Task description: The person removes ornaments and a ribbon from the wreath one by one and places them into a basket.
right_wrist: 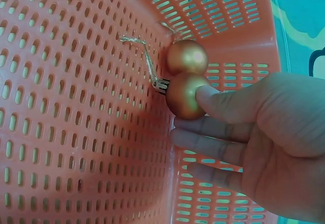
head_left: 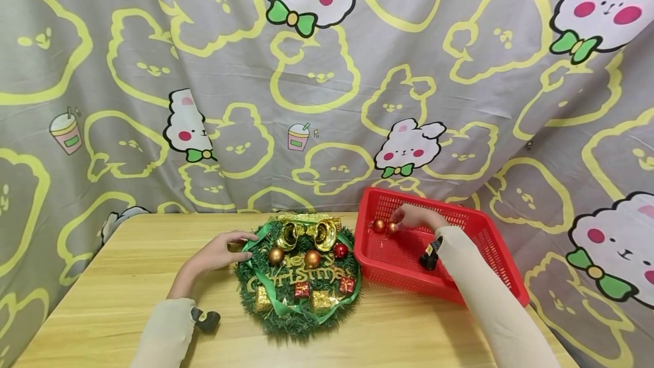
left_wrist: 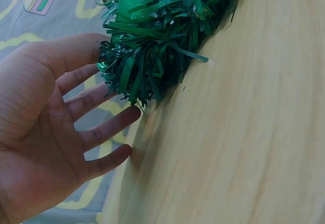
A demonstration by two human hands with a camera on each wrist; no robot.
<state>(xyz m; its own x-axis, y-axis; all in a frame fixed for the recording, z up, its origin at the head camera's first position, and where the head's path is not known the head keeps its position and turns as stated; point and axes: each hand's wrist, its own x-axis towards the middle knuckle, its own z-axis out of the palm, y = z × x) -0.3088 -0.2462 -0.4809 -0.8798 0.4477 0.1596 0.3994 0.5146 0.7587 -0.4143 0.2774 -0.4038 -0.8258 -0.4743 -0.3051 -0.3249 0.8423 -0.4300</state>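
A shiny copper-coloured ball (right_wrist: 182, 96) is pinched by the right hand (head_left: 416, 217); a green tinsel wreath (head_left: 301, 278) is touched by the spread left hand (head_left: 218, 253).

The head view is bright and evenly lit, with sharp glints on the gold bells (head_left: 325, 235) and a soft shadow across the table (head_left: 409, 334) at lower right; the print on the curtain (head_left: 225, 72) stretches towards the corners. The left wrist view is dimmer, shading darkly beside the wreath (left_wrist: 152, 46). The right wrist view looks hazy, turquoise-tinted at upper right, with highlights on the copper baubles (right_wrist: 185, 99).
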